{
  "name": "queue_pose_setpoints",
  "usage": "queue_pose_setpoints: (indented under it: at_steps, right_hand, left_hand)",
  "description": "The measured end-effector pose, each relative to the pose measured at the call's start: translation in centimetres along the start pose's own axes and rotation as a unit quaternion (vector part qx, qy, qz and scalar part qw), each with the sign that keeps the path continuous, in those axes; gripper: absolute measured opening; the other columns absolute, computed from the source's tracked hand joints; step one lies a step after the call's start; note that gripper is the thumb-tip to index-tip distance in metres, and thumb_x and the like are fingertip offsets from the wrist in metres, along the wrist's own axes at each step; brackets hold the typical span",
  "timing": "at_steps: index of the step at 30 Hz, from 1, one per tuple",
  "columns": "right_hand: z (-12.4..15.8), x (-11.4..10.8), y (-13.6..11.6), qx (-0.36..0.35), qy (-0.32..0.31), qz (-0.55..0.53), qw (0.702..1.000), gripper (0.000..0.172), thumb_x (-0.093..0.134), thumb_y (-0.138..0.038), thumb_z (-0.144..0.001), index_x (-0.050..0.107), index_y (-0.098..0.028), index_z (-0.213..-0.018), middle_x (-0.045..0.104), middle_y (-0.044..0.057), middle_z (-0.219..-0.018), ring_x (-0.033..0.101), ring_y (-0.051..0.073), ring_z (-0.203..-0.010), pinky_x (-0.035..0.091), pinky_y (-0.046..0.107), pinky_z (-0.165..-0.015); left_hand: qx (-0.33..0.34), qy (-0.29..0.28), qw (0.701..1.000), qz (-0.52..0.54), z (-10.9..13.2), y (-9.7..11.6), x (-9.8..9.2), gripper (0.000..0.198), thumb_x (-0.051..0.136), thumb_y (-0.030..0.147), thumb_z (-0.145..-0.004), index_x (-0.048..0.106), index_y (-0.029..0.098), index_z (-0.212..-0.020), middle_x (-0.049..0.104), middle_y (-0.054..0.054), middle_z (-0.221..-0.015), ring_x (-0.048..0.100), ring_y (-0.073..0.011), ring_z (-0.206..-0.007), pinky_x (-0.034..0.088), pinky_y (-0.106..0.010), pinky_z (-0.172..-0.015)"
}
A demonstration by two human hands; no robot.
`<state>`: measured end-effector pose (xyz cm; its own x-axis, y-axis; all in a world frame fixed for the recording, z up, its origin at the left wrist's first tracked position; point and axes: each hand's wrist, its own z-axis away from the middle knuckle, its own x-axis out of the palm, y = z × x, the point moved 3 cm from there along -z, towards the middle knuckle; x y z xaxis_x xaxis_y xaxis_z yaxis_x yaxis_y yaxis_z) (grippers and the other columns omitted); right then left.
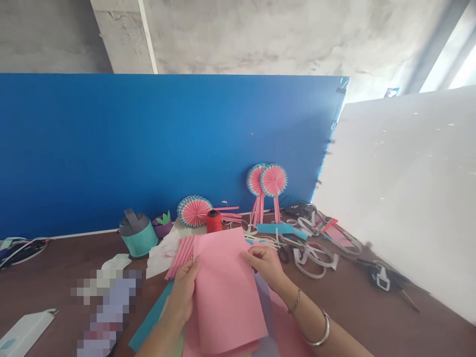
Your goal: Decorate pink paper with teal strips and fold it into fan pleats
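A pink sheet of paper [226, 292] is held up between my two hands, above more coloured sheets. On its left edge my left hand [186, 287] is closed, thumb on the front face. The fingertips of my right hand [264, 263] pinch the upper right edge. Beneath lie other papers, among them a teal sheet [154, 317] and a lilac one [266, 317]. Just behind the left edge rests a pleated pink paper strip [182, 255]. A red spool of thread [213, 221] stands beyond the sheet's top edge.
Pleated paper fans [274, 181] lean on the blue partition [148, 148]; another fan [195, 211] lies left of them. A teal pot [139, 238] stands back left. Scissors [283, 254] and curled white strips [316, 260] litter the right. A white box [28, 332] lies front left.
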<state>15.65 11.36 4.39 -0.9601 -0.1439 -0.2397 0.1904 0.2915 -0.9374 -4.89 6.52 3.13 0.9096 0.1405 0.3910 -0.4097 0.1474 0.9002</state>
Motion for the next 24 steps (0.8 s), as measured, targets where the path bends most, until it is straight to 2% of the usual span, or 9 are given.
queue_pose_setpoints:
  at_steps: [3,6,9,12,16,19,22,24]
  right_hand:
    - [-0.1,0.1,0.3,0.047,-0.021,-0.01,0.999,0.052,0.059,-0.056,-0.071,0.034,-0.02,-0.043,0.031,-0.005,-0.044,0.028,0.008,-0.044,0.022,0.024,-0.044]
    - [-0.1,0.1,0.2,0.057,-0.025,-0.01,0.998,0.052,0.059,-0.055,-0.069,0.031,-0.02,-0.042,0.029,-0.005,-0.044,0.028,0.008,-0.045,0.023,0.023,-0.045]
    - [0.0,0.2,0.3,0.06,-0.033,-0.015,0.998,0.05,0.059,-0.053,-0.07,0.033,-0.02,-0.043,0.03,-0.005,-0.045,0.028,0.008,-0.045,0.022,0.024,-0.045]
    - [0.0,0.3,0.5,0.055,-0.045,-0.012,0.997,0.048,0.06,-0.05,-0.072,0.034,-0.02,-0.045,0.032,-0.005,-0.046,0.027,0.008,-0.045,0.021,0.024,-0.046]
    - [0.0,0.4,0.9,0.061,-0.062,-0.015,0.996,0.047,0.059,-0.049,-0.073,0.035,-0.019,-0.046,0.032,-0.005,-0.047,0.029,0.008,-0.045,0.021,0.024,-0.046]
    - [0.0,0.5,1.0,0.066,-0.068,-0.024,0.995,0.047,0.06,-0.049,-0.073,0.035,-0.019,-0.046,0.032,-0.005,-0.047,0.03,0.008,-0.046,0.021,0.024,-0.046]
    - [0.1,0.5,0.9,0.061,-0.078,-0.027,0.995,0.049,0.061,-0.049,-0.073,0.034,-0.019,-0.046,0.032,-0.005,-0.048,0.028,0.008,-0.046,0.02,0.024,-0.047]
    - [0.2,0.7,0.7,0.055,-0.093,-0.028,0.994,0.051,0.062,-0.051,-0.072,0.033,-0.019,-0.045,0.03,-0.005,-0.048,0.027,0.008,-0.047,0.018,0.024,-0.046]
  left_hand:
    - [0.001,-0.009,1.0,0.001,-0.3,-0.2,-0.3,0.04,0.077,0.045,-0.063,0.071,0.013,-0.087,0.073,-0.01,-0.084,0.067,-0.0248,-0.078,0.051,-0.031,-0.067]
    - [0.017,0.009,1.0,-0.004,-0.5,-0.1,-0.6,0.036,0.078,0.041,-0.063,0.07,0.015,-0.087,0.073,-0.007,-0.084,0.067,-0.0222,-0.077,0.05,-0.029,-0.067]
    - [0.029,0.043,0.999,-0.014,-0.5,0.3,-0.9,0.035,0.074,0.047,-0.066,0.07,0.015,-0.08,0.073,-0.006,-0.084,0.066,-0.0212,-0.077,0.049,-0.028,-0.069]
    - [0.022,0.036,0.999,-0.033,-0.5,0.6,-0.9,0.041,0.07,0.054,-0.068,0.07,0.014,-0.078,0.071,-0.006,-0.076,0.065,-0.0217,-0.073,0.048,-0.029,-0.065]
    - [0.047,0.039,0.998,-0.029,-0.5,0.7,-0.9,0.038,0.073,0.052,-0.065,0.068,0.015,-0.072,0.067,-0.002,-0.064,0.062,-0.019,-0.065,0.045,-0.026,-0.059]
    - [0.055,0.055,0.997,-0.001,-0.4,0.7,-1.0,0.035,0.075,0.048,-0.065,0.069,0.015,-0.077,0.07,-0.003,-0.07,0.063,-0.0189,-0.07,0.046,-0.025,-0.062]
    - [0.034,0.035,0.999,0.01,-0.4,0.9,-0.9,0.039,0.072,0.049,-0.068,0.071,0.015,-0.088,0.073,-0.007,-0.084,0.066,-0.0222,-0.078,0.049,-0.029,-0.068]
    - [0.027,0.024,0.999,0.01,-0.3,1.0,-0.8,0.042,0.071,0.05,-0.069,0.071,0.014,-0.091,0.074,-0.009,-0.086,0.067,-0.0238,-0.08,0.05,-0.03,-0.069]
